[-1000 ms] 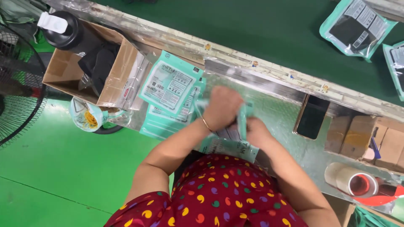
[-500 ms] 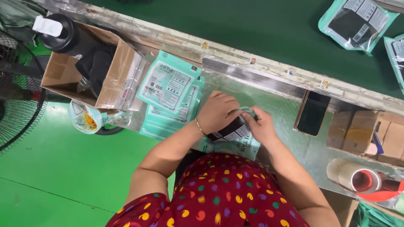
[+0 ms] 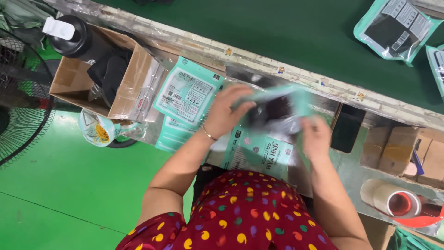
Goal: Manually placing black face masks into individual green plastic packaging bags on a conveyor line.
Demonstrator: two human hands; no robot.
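Note:
Both my hands hold a teal plastic pouch (image 3: 277, 109) with dark contents, lifted above the metal work shelf and blurred by motion. My left hand (image 3: 229, 113) grips its left end. My right hand (image 3: 317, 139) grips its right lower edge. Under the pouch lies another flat teal pouch (image 3: 259, 155) on the shelf. A stack of the same teal pouches (image 3: 187, 95) lies to the left.
A cardboard box (image 3: 99, 81) with a black bottle (image 3: 76, 39) and dark items stands at the left. The green conveyor belt (image 3: 277, 32) carries filled pouches (image 3: 393, 28) at top right. A black phone (image 3: 347, 127), small cartons (image 3: 397, 150) and a tape roll (image 3: 393, 201) are at right. A fan (image 3: 18, 97) stands at far left.
My hands have lifted the pouch off the shelf and moved it up and to the right, spreading apart along it.

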